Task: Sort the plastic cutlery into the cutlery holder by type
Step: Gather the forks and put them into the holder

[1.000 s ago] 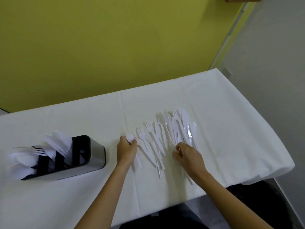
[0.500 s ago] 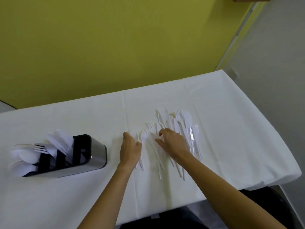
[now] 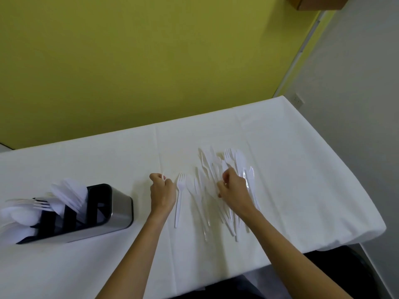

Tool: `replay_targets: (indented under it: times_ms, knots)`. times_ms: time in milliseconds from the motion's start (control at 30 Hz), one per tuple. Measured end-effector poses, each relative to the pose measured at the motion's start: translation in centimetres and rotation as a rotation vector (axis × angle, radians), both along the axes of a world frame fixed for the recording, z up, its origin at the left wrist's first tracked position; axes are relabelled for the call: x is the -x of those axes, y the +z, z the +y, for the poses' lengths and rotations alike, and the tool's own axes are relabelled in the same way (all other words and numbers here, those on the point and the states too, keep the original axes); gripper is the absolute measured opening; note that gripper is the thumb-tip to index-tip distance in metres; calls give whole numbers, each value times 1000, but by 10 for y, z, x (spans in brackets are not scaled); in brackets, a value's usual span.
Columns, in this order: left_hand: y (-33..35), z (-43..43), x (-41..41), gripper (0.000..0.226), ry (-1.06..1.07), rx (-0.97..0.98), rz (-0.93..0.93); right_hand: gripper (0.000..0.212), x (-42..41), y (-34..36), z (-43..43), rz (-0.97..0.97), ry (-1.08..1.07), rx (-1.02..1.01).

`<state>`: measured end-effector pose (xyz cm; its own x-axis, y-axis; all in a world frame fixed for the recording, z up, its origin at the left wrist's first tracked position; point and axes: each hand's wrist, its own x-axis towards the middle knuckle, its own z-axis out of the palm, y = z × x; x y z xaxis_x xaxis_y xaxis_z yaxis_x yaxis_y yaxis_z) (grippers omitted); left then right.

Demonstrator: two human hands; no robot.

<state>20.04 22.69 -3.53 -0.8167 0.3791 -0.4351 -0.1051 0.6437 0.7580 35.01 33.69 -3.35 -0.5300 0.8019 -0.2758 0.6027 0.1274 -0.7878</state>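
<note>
My left hand [image 3: 162, 190] sat near frame centre on the worktop [image 3: 280, 147], fingers curled tight w/ a sliver of a white piece [image 3: 163, 177] pinched at the fingertips. Which type it was, I couldn't tell. Just beside it on the right lay a single fork [image 3: 179, 192], tines toward the wall, handle toward me. Next over was a spoon [image 3: 190, 186], then the loose cutlery pile [image 3: 212, 162], w/ forks, knives & spoons overlapping and fanned out right of centre.

My right hand [image 3: 234, 187] was down on the middle of that pile, fingers bent in, knuckles up. The fingertips were hidden, so I couldn't tell whether it had hold of anything. A couple of knives [image 3: 250, 180] lay at the pile's right edge, just beside that hand.

The cutlery holder [image 3: 117, 209] stood at lower left of frame, well apart from the pile. It had a steel shell & a black insert w/ dividers. Sorted cutlery [image 3: 69, 195] stuck out of it leaning left, incl. fork tines and spoon bowls.

Behind the worktop were a yellow-green wall [image 3: 151, 61] and, at right, a grey wall [image 3: 356, 83] w/ a socket [image 3: 299, 100].
</note>
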Motion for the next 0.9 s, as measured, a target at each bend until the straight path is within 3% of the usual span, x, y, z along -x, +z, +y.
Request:
replay_targets:
  times_ms: [133, 267, 500, 800, 900]
  knots:
    - [-6, 4, -3, 39, -135, 154, 51, 15, -34, 4, 14, 58, -260, -17]
    - [-14, 5, -9, 47, -365, 315, 242, 16, -44, -2, 25, -44, -252, -71]
    - [-12, 3, -14, 18, -327, 197, 279, 20, -14, -11, 38, -298, -57, -209]
    - [12, -8, -1, 32, -118, 27, 256, 37, -26, -6, 34, -283, -88, -206]
    - [20, -5, 2, 32, -92, -94, 147, 35, -30, -4, 32, -235, -106, -133]
